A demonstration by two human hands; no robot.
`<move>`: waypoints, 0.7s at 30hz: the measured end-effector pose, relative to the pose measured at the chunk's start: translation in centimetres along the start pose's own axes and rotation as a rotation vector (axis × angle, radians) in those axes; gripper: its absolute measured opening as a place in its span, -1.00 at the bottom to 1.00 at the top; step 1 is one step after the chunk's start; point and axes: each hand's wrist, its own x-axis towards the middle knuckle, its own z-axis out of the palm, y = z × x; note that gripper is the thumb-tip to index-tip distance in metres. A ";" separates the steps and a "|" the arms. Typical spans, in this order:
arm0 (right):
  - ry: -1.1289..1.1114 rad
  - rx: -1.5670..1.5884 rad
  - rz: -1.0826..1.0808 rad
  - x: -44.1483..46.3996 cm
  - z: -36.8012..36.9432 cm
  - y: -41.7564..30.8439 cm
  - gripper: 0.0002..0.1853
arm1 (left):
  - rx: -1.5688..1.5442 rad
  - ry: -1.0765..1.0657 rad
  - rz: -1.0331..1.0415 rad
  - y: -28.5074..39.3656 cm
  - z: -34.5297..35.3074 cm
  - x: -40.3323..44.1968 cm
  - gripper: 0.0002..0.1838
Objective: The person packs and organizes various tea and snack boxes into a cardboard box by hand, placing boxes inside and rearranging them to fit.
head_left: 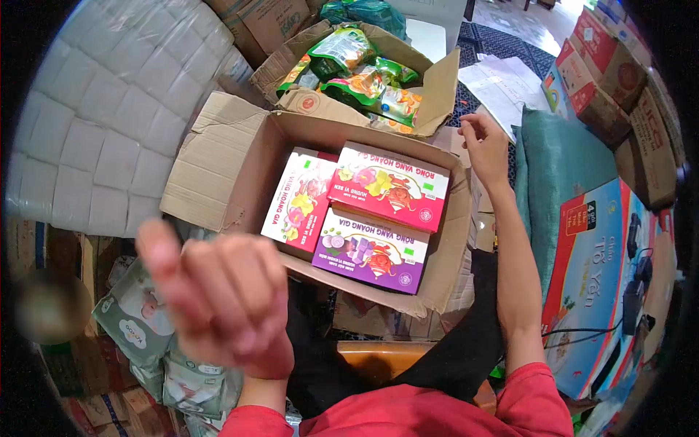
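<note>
My left hand (226, 298) is raised close to the camera, blurred, with its fingers curled in; nothing shows in it. Beyond it stands an open cardboard box (218, 164) with three snack boxes inside. Two are red and white, one on the left (300, 197) and one at the upper right (389, 186); a purple box (371, 251) lies below that one. My right hand (484, 146) hovers by the box's right rear corner, fingers loosely bent and apart, with nothing visible in it.
Behind is another open carton (444, 91) of green and orange pouches (357, 80). White wrapped packs (109, 124) are stacked at left, above grey-green packets (138, 328). On the right are a green sack (561, 175), a blue and red carton (590, 284) and stacked boxes (604, 73).
</note>
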 end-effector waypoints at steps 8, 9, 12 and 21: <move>-0.347 -0.150 -0.040 -6.7 2.8 -4.6 -0.70 | 1.154 -0.296 -1.081 -10.5 -12.5 -0.8 -0.33; -0.396 -0.240 -0.008 -8.1 3.1 -4.4 -0.59 | 1.336 -0.391 -1.006 -10.7 -13.6 -1.7 -0.30; -0.386 -0.645 0.004 -11.1 2.7 -4.1 -0.35 | 1.446 -0.391 -0.830 -12.0 -14.6 -2.6 -0.24; -0.626 -0.500 0.358 -10.5 3.1 -2.3 -0.02 | 1.381 -0.446 -1.079 -16.7 -13.7 -3.3 -0.07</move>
